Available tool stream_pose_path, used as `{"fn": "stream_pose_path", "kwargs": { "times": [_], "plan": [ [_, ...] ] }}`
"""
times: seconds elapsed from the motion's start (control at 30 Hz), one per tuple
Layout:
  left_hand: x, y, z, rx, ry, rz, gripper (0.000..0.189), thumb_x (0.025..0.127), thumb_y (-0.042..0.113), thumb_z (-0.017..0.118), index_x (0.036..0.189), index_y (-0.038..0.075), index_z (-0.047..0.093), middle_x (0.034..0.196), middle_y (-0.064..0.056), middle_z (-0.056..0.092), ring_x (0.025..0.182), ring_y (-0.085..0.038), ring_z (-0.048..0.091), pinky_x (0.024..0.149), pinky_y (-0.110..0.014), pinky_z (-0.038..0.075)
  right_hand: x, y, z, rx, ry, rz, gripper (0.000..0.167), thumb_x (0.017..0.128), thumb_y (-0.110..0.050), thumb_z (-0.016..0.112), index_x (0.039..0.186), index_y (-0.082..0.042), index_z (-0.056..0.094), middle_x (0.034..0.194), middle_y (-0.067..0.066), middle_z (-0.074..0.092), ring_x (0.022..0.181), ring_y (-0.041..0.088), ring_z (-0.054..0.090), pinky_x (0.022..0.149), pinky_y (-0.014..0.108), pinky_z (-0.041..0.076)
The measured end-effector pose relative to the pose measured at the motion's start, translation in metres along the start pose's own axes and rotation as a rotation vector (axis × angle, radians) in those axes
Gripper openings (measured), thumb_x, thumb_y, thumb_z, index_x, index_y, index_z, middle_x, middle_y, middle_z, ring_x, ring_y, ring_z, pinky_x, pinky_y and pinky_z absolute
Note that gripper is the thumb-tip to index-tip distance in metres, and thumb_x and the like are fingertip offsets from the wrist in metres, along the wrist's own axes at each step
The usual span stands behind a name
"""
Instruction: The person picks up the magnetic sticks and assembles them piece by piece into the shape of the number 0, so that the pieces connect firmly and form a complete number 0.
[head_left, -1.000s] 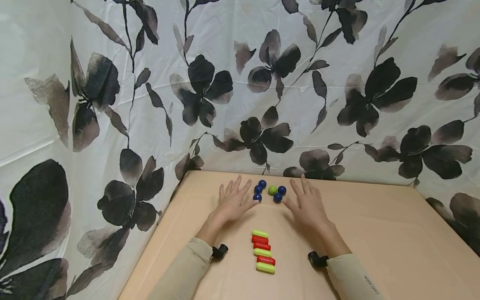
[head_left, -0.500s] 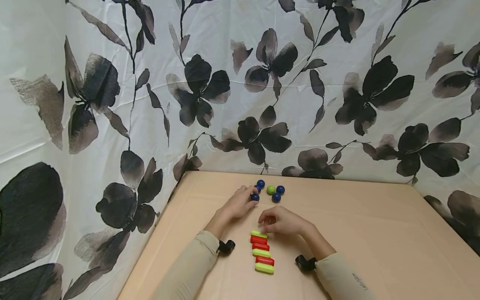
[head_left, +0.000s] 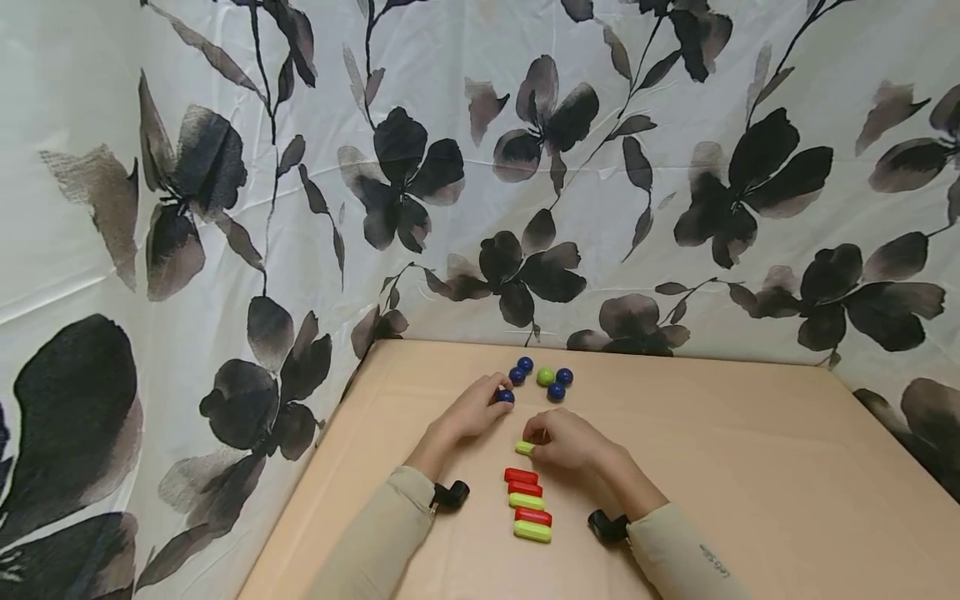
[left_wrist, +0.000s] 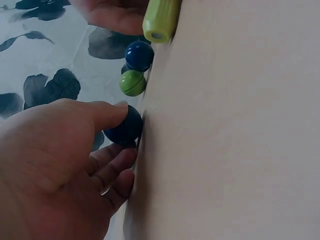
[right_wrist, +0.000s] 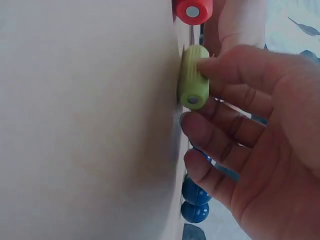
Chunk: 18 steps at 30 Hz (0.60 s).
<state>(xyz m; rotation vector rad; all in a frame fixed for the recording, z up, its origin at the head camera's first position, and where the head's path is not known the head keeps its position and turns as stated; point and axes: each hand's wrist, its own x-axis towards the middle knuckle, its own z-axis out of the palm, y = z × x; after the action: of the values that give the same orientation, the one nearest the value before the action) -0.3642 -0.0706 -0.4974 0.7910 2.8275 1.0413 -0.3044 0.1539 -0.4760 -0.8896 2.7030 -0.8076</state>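
My left hand pinches a dark blue ball between thumb and fingers, low over the table; the left wrist view shows the thumb on the same blue ball. Nearer the middle, my right hand grips a short yellow-green rod by its side. In the right wrist view that yellow-green rod has a grey metallic disc in its end. Other blue balls lie just beyond my left hand, and a green ball touches or nearly touches further blue balls.
Below my right hand a column of rods lies side by side: red rods and yellow-green rods. The tan table meets a white floral cloth at its back edge. Black wrist cameras sit on both wrists.
Both hands were spread over the table beside the balls. The left has taken a blue ball and drawn it slightly away; the right has taken the top yellow-green rod and lifted or slid it toward the balls.
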Motion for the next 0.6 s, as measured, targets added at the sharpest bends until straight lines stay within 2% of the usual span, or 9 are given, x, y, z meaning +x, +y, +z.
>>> {"fn": "stream_pose_path", "kwargs": {
  "times": [0.13,0.27,0.37,0.6],
  "plan": [
    [-0.007,-0.005,0.0,-0.064,0.007,-0.015,0.029,0.105,0.025,0.063,0.133,0.016,0.061,0.107,-0.005,0.059,0.094,-0.018,0.054,0.082,-0.035,0.046,0.0,0.003,-0.001,0.012,-0.006,0.015,0.017,0.089,-0.012,0.082,0.104,-0.017,0.079,0.095,-0.007,0.073,0.084,0.011,0.062,0.079,0.031,0.055],
    [-0.01,-0.01,0.0,-0.116,0.014,-0.018,0.03,0.105,0.028,0.064,0.133,0.019,0.064,0.113,-0.003,0.064,0.097,-0.016,0.056,0.086,-0.034,0.048,0.004,0.008,-0.005,0.046,-0.008,0.039,0.018,0.089,-0.014,0.083,0.105,-0.02,0.08,0.098,-0.008,0.072,0.086,0.013,0.061,0.082,0.032,0.055],
    [-0.011,-0.011,-0.001,-0.149,0.019,-0.013,0.033,0.105,0.032,0.064,0.135,0.018,0.066,0.117,-0.003,0.066,0.101,-0.016,0.057,0.09,-0.036,0.049,0.01,0.014,-0.009,0.074,0.03,0.064,0.018,0.091,-0.015,0.081,0.108,-0.02,0.08,0.101,-0.007,0.072,0.09,0.013,0.061,0.085,0.033,0.054],
    [-0.014,-0.016,0.0,-0.166,0.033,-0.016,0.039,0.104,0.034,0.066,0.138,0.015,0.066,0.116,-0.002,0.065,0.101,-0.016,0.057,0.09,-0.036,0.049,0.019,0.019,-0.015,0.139,0.149,0.058,0.019,0.095,-0.014,0.076,0.113,-0.019,0.079,0.1,-0.005,0.072,0.084,0.017,0.059,0.073,0.029,0.052]
  ]
}}
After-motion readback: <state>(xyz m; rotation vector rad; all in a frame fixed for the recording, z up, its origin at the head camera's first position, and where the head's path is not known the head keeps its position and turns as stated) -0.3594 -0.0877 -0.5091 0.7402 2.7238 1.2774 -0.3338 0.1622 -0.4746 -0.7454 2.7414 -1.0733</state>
